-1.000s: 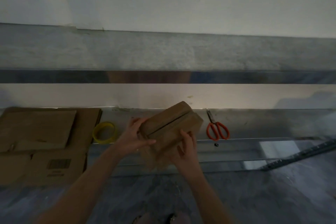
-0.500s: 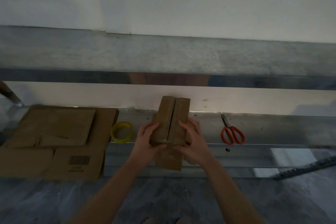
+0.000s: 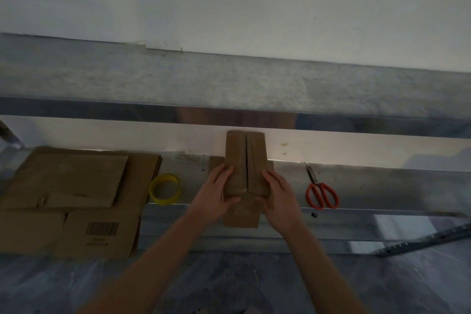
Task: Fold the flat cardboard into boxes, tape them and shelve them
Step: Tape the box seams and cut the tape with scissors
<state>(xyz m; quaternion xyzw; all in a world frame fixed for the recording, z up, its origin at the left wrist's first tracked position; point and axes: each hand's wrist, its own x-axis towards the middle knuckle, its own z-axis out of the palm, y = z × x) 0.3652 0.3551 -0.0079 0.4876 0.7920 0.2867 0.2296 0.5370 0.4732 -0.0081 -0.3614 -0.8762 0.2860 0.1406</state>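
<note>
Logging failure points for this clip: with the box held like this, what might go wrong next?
The box shows an untaped seam; its flaps may spring apart if a hand lets go. The left hand and right hand both grip it, while tape roll and scissors lie to either side, so fetching them likely means a one-handed hold.

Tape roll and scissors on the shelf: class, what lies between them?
In the head view, the cardboard box stands between tape roll and scissors, held by the left hand and right hand.

Metal shelf [image 3: 382, 186] carries flat cardboard [image 3: 76, 181], tape [image 3: 163, 199], scissors [image 3: 316, 183].
</note>
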